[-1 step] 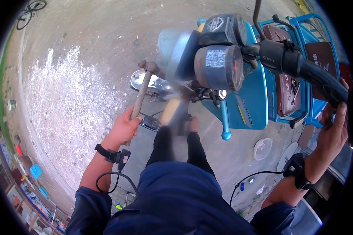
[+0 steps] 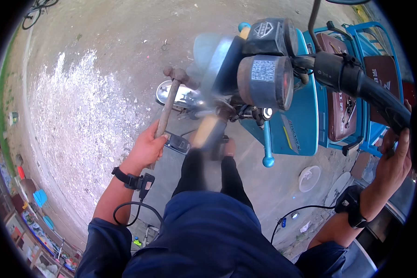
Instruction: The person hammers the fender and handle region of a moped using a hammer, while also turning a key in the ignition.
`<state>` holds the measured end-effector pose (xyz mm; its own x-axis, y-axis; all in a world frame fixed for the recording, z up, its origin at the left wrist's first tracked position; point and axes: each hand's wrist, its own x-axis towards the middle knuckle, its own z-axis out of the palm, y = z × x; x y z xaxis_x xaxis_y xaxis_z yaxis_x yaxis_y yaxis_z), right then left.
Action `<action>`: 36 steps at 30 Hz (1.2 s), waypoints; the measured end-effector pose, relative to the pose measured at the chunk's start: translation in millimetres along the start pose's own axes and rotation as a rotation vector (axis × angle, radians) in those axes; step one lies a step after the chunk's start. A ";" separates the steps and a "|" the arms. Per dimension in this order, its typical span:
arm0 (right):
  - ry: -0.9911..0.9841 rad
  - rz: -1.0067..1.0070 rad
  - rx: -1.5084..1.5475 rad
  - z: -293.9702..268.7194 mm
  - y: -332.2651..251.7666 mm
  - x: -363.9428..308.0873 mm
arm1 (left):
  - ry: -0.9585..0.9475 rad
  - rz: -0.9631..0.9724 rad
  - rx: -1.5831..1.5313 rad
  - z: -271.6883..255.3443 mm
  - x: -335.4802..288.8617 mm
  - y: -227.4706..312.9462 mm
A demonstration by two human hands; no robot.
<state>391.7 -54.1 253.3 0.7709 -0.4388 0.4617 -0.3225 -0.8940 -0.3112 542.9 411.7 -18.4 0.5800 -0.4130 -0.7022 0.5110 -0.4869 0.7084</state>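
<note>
My left hand (image 2: 148, 147) is closed round the wooden handle of a hammer (image 2: 170, 105). The rusty hammer head points up and away, beside the front of a blue three-wheeled motorcycle (image 2: 299, 134). At the right, my right hand (image 2: 397, 153) wraps the end of the black handlebar grip (image 2: 380, 99); some of its fingers are hidden behind the grip and by the dark picture rim. Round instrument housings (image 2: 264, 81) sit between my hands. Left of them, a pale front panel is blurred.
A chrome front fender (image 2: 175, 94) shows below the hammer head. Brown seats (image 2: 342, 113) with wrenches on one lie at the right. A blue lever (image 2: 268, 146) sticks out towards me. A white basin (image 2: 309, 179) stands on the concrete. Cables run from both wrist straps.
The motorcycle's front and handlebar appear slightly farther right and lower in the view. Both hands keep their holds, nearly in place.
</note>
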 end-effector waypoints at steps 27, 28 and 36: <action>-0.011 -0.086 -0.515 -39.9 22.0 3.7 | -0.009 0.032 -0.139 -12.2 9.9 -15.0; -0.042 -0.164 -0.603 -36.0 16.5 4.5 | -0.011 0.028 -0.142 -14.5 14.4 -11.9; -0.132 -0.288 -0.690 -27.1 -17.6 8.7 | -0.085 0.194 -0.103 31.3 51.5 -54.9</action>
<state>389.2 -44.6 285.3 0.9221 -0.2036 0.3292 -0.3353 -0.8450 0.4167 524.8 393.1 -95.6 0.6201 -0.5568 -0.5526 0.4595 -0.3131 0.8312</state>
